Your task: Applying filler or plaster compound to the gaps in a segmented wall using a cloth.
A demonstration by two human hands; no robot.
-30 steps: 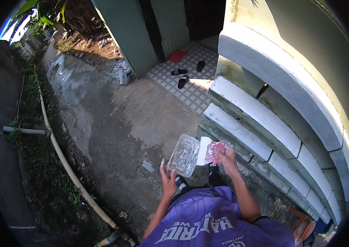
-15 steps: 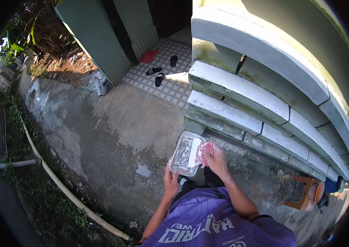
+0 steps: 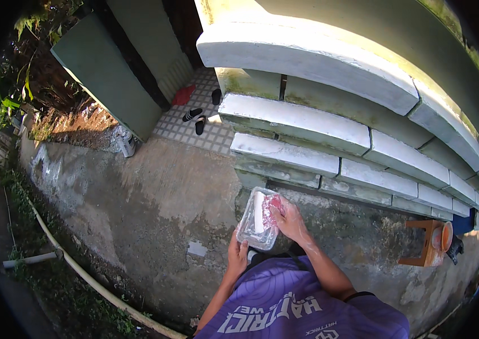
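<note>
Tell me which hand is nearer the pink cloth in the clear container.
Right. The right hand presses on the pink cloth inside the clear plastic container. The left hand grips the container's near edge, apart from the cloth.

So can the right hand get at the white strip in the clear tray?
Probably yes: the right hand already rests in the tray, beside the strip, with nothing covering it.

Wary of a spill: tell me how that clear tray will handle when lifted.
Probably light: the left hand holds the clear tray alone from below. Its thin see-through walls may flex. Held tilted, its pink and white contents could slide.
</note>
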